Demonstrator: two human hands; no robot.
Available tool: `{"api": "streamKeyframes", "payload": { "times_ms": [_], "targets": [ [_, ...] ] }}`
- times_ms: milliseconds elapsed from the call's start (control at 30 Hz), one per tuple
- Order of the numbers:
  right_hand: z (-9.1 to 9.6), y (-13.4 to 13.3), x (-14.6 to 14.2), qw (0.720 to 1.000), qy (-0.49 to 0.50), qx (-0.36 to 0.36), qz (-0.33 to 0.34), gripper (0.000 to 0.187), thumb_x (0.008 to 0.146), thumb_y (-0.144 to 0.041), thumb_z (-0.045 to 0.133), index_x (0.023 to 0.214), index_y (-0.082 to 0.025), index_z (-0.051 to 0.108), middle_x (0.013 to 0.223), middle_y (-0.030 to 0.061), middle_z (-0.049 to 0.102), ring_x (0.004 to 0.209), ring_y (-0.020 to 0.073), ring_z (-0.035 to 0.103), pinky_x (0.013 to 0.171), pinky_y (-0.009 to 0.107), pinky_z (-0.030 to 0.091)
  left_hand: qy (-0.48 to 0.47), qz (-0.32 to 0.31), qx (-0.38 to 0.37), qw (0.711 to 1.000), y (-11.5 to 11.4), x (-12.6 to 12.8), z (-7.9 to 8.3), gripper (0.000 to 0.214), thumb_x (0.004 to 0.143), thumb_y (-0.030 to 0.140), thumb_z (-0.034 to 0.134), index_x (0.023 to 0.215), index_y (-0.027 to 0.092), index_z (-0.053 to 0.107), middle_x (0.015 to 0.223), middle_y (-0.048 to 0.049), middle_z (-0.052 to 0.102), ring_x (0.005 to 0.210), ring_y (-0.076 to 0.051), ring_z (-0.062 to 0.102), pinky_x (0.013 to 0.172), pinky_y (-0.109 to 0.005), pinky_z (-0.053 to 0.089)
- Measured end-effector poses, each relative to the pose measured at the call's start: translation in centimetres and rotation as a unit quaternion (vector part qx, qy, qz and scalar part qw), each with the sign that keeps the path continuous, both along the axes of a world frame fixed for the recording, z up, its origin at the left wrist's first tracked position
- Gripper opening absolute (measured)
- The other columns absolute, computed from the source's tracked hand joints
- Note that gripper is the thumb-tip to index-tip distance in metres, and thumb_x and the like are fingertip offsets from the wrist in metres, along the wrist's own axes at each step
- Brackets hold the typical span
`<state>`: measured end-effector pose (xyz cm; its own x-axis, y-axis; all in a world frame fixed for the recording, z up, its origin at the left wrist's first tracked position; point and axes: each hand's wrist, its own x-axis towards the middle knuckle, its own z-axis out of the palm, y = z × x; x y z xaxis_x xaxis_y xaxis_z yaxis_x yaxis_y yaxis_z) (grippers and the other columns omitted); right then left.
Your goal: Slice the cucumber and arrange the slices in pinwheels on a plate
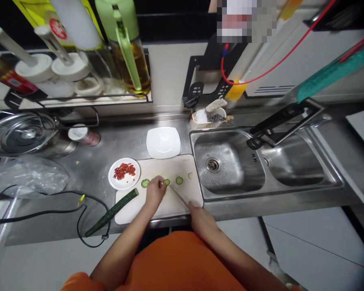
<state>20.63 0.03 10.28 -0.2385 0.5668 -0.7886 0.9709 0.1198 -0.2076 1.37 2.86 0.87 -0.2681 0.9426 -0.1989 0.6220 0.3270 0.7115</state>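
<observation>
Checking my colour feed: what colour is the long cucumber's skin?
Dark green along the long cucumber; the head view, the only one, shows it.

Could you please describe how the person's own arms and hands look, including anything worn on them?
The left hand and right hand are bare, with no gloves and nothing visible at the wrists. Both forearms are uncovered. The top is plain orange, with a matching short sleeve. Rings are too small to rule out.
</observation>
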Motion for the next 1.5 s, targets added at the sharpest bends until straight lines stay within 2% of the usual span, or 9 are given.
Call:
{"api": "streamKeyframes", "payload": {
  "times_ms": [233, 367, 500, 667, 867, 967, 1100, 1333, 1500],
  "targets": [
    [-0.4, 0.0, 0.3, 1.000, -0.002, -0.005, 0.004, 0.043, 0.078, 0.001, 0.036, 0.116, -0.017, 0.046, 0.093, 0.0112, 0.066, 0.092, 0.0220, 0.062, 0.067, 0.027, 0.039, -0.021, 0.064, -0.044, 0.997, -0.7, -3.8, 2.3, 0.013, 0.074, 0.031, 0.056, 0.079, 0.020, 0.062, 0.069, 0.0017, 0.066, 0.062, -0.012, 0.059, 0.062, -0.022, 0.042],
    [-0.5, 0.0, 0.4, 1.000, 0.001, -0.005, 0.000, 0.046, 0.077, 0.001, 0.035, 0.118, -0.016, 0.046, 0.097, 0.0121, 0.066, 0.093, 0.0233, 0.062, 0.067, 0.028, 0.040, 0.014, 0.079, -0.081, 0.993, -1.5, -6.8, 2.6, 0.015, 0.075, 0.030, 0.054, 0.084, 0.021, 0.063, 0.072, 0.0011, 0.068, 0.066, -0.014, 0.062, 0.066, -0.024, 0.043],
    [-0.6, 0.1, 0.5, 1.000, 0.004, -0.010, 0.000, 0.048, 0.076, 0.002, 0.035, 0.119, -0.016, 0.046, 0.097, 0.0124, 0.066, 0.094, 0.0236, 0.062, 0.067, 0.028, 0.040, 0.103, 0.056, -0.096, 0.988, -1.9, -7.6, 2.6, 0.016, 0.079, 0.028, 0.052, 0.088, 0.021, 0.063, 0.076, -0.0023, 0.069, 0.070, -0.017, 0.063, 0.068, -0.026, 0.043],
    [-0.6, 0.1, 0.4, 1.000, -0.002, -0.008, 0.002, 0.047, 0.077, 0.001, 0.036, 0.120, -0.017, 0.045, 0.094, 0.0119, 0.067, 0.092, 0.0237, 0.063, 0.066, 0.028, 0.041, 0.228, 0.003, -0.055, 0.972, -1.8, -6.6, 2.9, 0.023, 0.083, 0.028, 0.049, 0.100, 0.019, 0.063, 0.093, -0.0100, 0.066, 0.078, -0.021, 0.062, 0.070, -0.030, 0.045],
    [-0.4, -0.1, 0.2, 1.000, -0.001, 0.002, 0.005, 0.043, 0.080, 0.002, 0.032, 0.116, -0.017, 0.047, 0.095, 0.0125, 0.067, 0.091, 0.0241, 0.064, 0.068, 0.030, 0.043, 0.086, -0.157, 0.009, 0.984, 1.9, -2.4, 2.3, 0.027, 0.081, 0.025, 0.055, 0.107, 0.022, 0.061, 0.106, -0.0060, 0.062, 0.096, -0.018, 0.058, 0.084, -0.027, 0.045],
    [-0.4, -0.1, 0.1, 1.000, -0.004, 0.002, 0.001, 0.041, 0.082, 0.000, 0.031, 0.116, -0.017, 0.047, 0.095, 0.0126, 0.067, 0.092, 0.0233, 0.064, 0.069, 0.030, 0.044, 0.071, -0.241, -0.051, 0.967, 4.3, 0.6, 1.9, 0.026, 0.077, 0.021, 0.059, 0.102, 0.021, 0.064, 0.098, -0.0059, 0.061, 0.090, -0.018, 0.058, 0.078, -0.026, 0.045],
    [-0.3, -0.2, 0.0, 1.000, -0.005, -0.004, -0.007, 0.042, 0.082, 0.000, 0.031, 0.117, -0.017, 0.046, 0.097, 0.0125, 0.067, 0.094, 0.0227, 0.063, 0.072, 0.030, 0.045, 0.076, -0.289, -0.094, 0.950, 6.1, 2.8, 1.4, 0.021, 0.070, 0.017, 0.063, 0.091, 0.021, 0.065, 0.091, -0.0043, 0.058, 0.079, -0.016, 0.057, 0.068, -0.025, 0.043],
    [-0.1, -0.1, 0.0, 1.000, 0.000, -0.015, -0.015, 0.046, 0.080, 0.001, 0.032, 0.120, -0.017, 0.046, 0.099, 0.0135, 0.066, 0.095, 0.0244, 0.063, 0.072, 0.031, 0.045, 0.059, -0.313, -0.091, 0.944, 7.1, 3.3, 1.6, 0.008, 0.067, 0.017, 0.065, 0.074, 0.018, 0.062, 0.078, -0.0022, 0.059, 0.069, -0.014, 0.054, 0.062, -0.024, 0.040],
    [-0.3, -0.1, 0.3, 1.000, 0.007, -0.014, -0.023, 0.047, 0.080, 0.001, 0.033, 0.121, -0.018, 0.046, 0.098, 0.0125, 0.066, 0.095, 0.0233, 0.062, 0.072, 0.029, 0.043, 0.001, -0.210, -0.123, 0.970, 6.7, 2.5, 1.9, 0.006, 0.070, 0.022, 0.062, 0.075, 0.019, 0.063, 0.062, 0.0018, 0.060, 0.060, -0.013, 0.054, 0.058, -0.023, 0.040]
  ]
}}
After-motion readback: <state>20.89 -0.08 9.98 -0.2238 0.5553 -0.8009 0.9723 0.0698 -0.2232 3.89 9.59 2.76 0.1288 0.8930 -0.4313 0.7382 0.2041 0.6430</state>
